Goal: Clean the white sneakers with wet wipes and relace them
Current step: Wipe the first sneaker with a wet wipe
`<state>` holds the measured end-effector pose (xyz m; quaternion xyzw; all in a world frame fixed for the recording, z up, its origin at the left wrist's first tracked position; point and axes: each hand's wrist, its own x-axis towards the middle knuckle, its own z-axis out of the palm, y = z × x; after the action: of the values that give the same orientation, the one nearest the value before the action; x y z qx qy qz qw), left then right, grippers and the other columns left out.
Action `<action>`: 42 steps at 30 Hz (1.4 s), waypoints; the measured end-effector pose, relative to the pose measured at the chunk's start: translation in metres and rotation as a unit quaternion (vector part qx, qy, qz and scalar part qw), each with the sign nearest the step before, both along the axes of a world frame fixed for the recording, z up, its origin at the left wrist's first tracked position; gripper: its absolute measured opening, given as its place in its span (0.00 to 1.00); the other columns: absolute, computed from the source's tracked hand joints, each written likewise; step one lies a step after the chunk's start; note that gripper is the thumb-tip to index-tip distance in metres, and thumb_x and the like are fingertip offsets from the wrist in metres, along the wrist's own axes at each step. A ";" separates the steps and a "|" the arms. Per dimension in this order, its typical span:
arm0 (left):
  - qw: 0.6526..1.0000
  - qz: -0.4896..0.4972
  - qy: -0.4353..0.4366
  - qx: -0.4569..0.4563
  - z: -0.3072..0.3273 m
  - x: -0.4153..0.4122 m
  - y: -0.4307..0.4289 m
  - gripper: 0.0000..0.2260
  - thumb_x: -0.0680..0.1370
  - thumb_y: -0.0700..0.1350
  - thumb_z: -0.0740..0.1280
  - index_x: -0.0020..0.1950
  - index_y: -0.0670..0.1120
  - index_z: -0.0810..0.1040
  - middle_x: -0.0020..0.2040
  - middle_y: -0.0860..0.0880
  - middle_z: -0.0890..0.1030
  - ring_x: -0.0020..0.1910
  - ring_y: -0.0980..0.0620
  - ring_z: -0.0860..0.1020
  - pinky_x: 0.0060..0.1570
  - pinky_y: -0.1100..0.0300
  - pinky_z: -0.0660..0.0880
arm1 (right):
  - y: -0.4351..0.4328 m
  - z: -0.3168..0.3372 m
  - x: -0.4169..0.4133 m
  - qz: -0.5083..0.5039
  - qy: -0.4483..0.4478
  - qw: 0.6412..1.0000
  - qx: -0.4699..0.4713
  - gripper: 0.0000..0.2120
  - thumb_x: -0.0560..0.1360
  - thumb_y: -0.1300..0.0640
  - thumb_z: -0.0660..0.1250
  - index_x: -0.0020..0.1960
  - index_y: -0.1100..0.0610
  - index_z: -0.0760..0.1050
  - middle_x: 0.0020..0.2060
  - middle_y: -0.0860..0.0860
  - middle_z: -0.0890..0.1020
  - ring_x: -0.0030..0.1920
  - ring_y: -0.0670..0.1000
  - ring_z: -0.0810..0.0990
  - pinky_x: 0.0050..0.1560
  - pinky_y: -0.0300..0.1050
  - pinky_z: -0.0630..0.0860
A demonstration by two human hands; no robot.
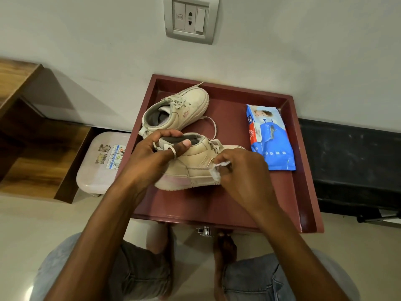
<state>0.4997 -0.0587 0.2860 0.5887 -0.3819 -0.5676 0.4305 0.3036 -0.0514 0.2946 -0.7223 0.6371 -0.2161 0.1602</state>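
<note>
A dark red bench with a raised rim [217,84] is seen against the pale wall. 2 off-white leather sneakers are placed on it. The near sneaker [195,164] is found in the front left part of the bench, with its toe pointed to the right. Its heel collar is clamped in the grip of the left hand [156,157]; the thumb is laid across the collar and the fingers are curled over its far edge. A small crumpled white wet wipe [217,171] is pinched in the grip of the right hand [243,170] and is pressed on the side of this sneaker, near the sole. The far sneaker [186,109] is stood at the back left part of the bench, just behind the near one, and its laces are threaded in. A blue plastic pack of wet wipes [271,140] is laid flat on the right part of the bench, apart from both sneakers. A white plastic stool [97,168] is seen on the floor, left of the bench.
</note>
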 end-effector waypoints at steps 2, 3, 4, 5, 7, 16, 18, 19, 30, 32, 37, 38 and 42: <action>1.000 0.002 0.004 0.002 0.001 0.000 0.000 0.12 0.73 0.48 0.78 0.56 0.55 0.84 0.55 0.51 0.87 0.56 0.48 0.85 0.63 0.40 0.78 | -0.007 -0.002 -0.020 -0.052 0.023 0.998 0.025 0.08 0.71 0.60 0.68 0.49 0.55 0.83 0.45 0.52 0.85 0.47 0.55 0.83 0.48 0.49 0.77; 1.000 0.004 0.006 0.004 0.002 -0.001 0.001 0.12 0.73 0.48 0.78 0.55 0.55 0.84 0.54 0.51 0.87 0.56 0.48 0.85 0.62 0.41 0.79 | -0.009 -0.004 -0.026 -0.071 0.029 0.996 0.037 0.09 0.72 0.62 0.68 0.50 0.56 0.83 0.46 0.53 0.85 0.48 0.55 0.82 0.50 0.49 0.77; 1.000 0.006 0.006 0.007 0.002 -0.002 0.001 0.12 0.73 0.48 0.78 0.55 0.55 0.84 0.54 0.51 0.87 0.55 0.48 0.85 0.61 0.42 0.79 | -0.009 -0.004 -0.025 -0.077 0.022 0.996 0.041 0.08 0.72 0.62 0.68 0.49 0.55 0.83 0.45 0.52 0.85 0.48 0.55 0.82 0.50 0.49 0.77; 1.000 0.008 0.007 0.009 0.003 -0.002 0.001 0.12 0.73 0.48 0.78 0.55 0.54 0.84 0.54 0.51 0.87 0.55 0.49 0.85 0.59 0.43 0.80 | -0.006 -0.003 -0.018 -0.069 0.010 0.997 0.034 0.08 0.71 0.61 0.68 0.48 0.54 0.83 0.44 0.51 0.85 0.47 0.54 0.82 0.49 0.48 0.76; 1.000 0.014 0.009 0.011 0.003 -0.002 0.001 0.12 0.73 0.49 0.77 0.56 0.54 0.84 0.53 0.51 0.87 0.53 0.49 0.86 0.52 0.48 0.82 | 0.003 0.000 0.007 -0.029 -0.010 1.000 0.001 0.06 0.70 0.59 0.68 0.45 0.54 0.81 0.43 0.50 0.83 0.44 0.52 0.80 0.44 0.46 0.75; 0.999 -0.019 -0.033 0.031 0.009 0.000 0.001 0.15 0.79 0.65 0.64 0.58 0.61 0.83 0.55 0.60 0.85 0.56 0.54 0.83 0.52 0.52 0.80 | -0.010 -0.006 -0.015 -0.085 -0.024 0.996 -0.004 0.06 0.72 0.59 0.72 0.48 0.54 0.80 0.44 0.49 0.84 0.46 0.51 0.81 0.45 0.46 0.76; 0.999 -0.022 -0.032 0.037 0.012 0.000 0.001 0.14 0.80 0.64 0.62 0.57 0.62 0.83 0.53 0.62 0.85 0.53 0.57 0.83 0.47 0.56 0.79 | -0.006 -0.002 -0.006 -0.089 -0.054 0.995 -0.010 0.06 0.71 0.59 0.72 0.47 0.53 0.80 0.44 0.49 0.84 0.45 0.51 0.81 0.46 0.47 0.77; 0.998 -0.026 -0.033 0.039 0.013 -0.001 0.001 0.14 0.81 0.63 0.61 0.58 0.62 0.83 0.52 0.62 0.86 0.52 0.57 0.83 0.44 0.58 0.79 | -0.001 0.000 0.006 -0.069 -0.071 0.995 -0.029 0.05 0.70 0.60 0.71 0.46 0.53 0.80 0.43 0.49 0.83 0.45 0.51 0.81 0.46 0.48 0.76; 0.999 -0.021 -0.010 0.050 0.009 0.003 0.002 0.13 0.80 0.63 0.65 0.59 0.63 0.83 0.56 0.47 0.86 0.50 0.42 0.79 0.46 0.44 0.67 | 0.028 0.005 0.060 0.096 0.023 0.986 -0.133 0.10 0.70 0.67 0.67 0.50 0.59 0.80 0.45 0.53 0.81 0.46 0.54 0.78 0.46 0.44 0.74; 0.998 -0.013 -0.018 0.059 0.009 0.002 0.002 0.13 0.79 0.64 0.64 0.58 0.63 0.83 0.55 0.50 0.86 0.49 0.43 0.79 0.44 0.45 0.68 | 0.021 0.004 0.043 0.030 0.002 0.990 -0.141 0.09 0.69 0.67 0.69 0.49 0.58 0.81 0.44 0.53 0.82 0.45 0.54 0.79 0.45 0.48 0.77; 0.997 0.004 -0.017 0.069 0.010 0.001 0.001 0.12 0.79 0.63 0.64 0.57 0.63 0.84 0.54 0.51 0.86 0.51 0.44 0.81 0.45 0.45 0.69 | 0.031 0.000 0.067 0.097 0.030 0.981 -0.165 0.13 0.71 0.67 0.63 0.52 0.60 0.81 0.48 0.54 0.81 0.48 0.55 0.77 0.48 0.45 0.77; 0.997 0.005 -0.017 0.070 0.010 0.001 0.001 0.12 0.80 0.62 0.64 0.57 0.63 0.84 0.53 0.51 0.87 0.52 0.44 0.82 0.46 0.45 0.70 | 0.034 0.000 0.072 0.131 0.038 0.978 -0.158 0.14 0.72 0.67 0.63 0.54 0.60 0.81 0.50 0.54 0.81 0.50 0.55 0.77 0.49 0.44 0.77; 0.996 0.016 -0.007 0.083 0.010 0.000 0.000 0.12 0.79 0.63 0.64 0.56 0.63 0.84 0.51 0.52 0.87 0.55 0.39 0.83 0.47 0.44 0.72 | 0.019 -0.001 0.047 0.102 0.008 0.985 -0.137 0.15 0.68 0.69 0.66 0.53 0.59 0.82 0.50 0.52 0.82 0.50 0.54 0.77 0.51 0.44 0.76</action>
<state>0.5000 -0.0589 0.2958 0.6328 -0.3270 -0.5859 0.3865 0.3509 -0.0319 0.2933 -0.8002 0.5260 -0.2781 0.0754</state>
